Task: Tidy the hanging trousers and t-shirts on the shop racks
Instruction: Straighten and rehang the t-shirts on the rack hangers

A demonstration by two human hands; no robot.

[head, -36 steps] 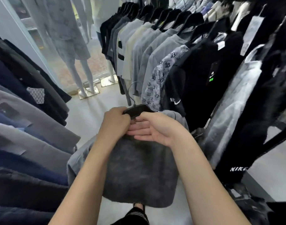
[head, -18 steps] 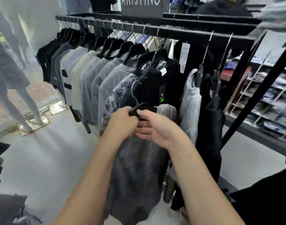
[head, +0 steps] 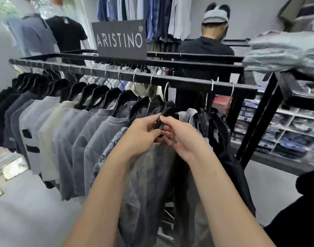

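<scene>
A dark grey washed garment [head: 149, 184] hangs from a black hanger [head: 167, 111] whose metal hook is at the black rack rail [head: 188, 83]. My left hand [head: 142, 134] grips the hanger's left side just below the hook. My right hand [head: 181, 138] pinches the hanger and the garment's top edge from the right. A row of t-shirts [head: 67, 132] in black, grey, cream and white fills the rail to the left on black hangers. Dark garments [head: 229, 166] hang to the right.
A dark ARISTINO sign [head: 119, 40] stands on the rack top. A person in a black shirt [head: 206, 49] stands behind the rack. Folded clothes [head: 284, 50] lie on a black shelf unit at right, with shelves [head: 286, 131] of packed shirts below. Grey floor [head: 28, 211] lies at left.
Both hands have raised the grey garment on its hanger up to the rack rail. The view has lifted from the floor and lower clothes to the rack top and sign.
</scene>
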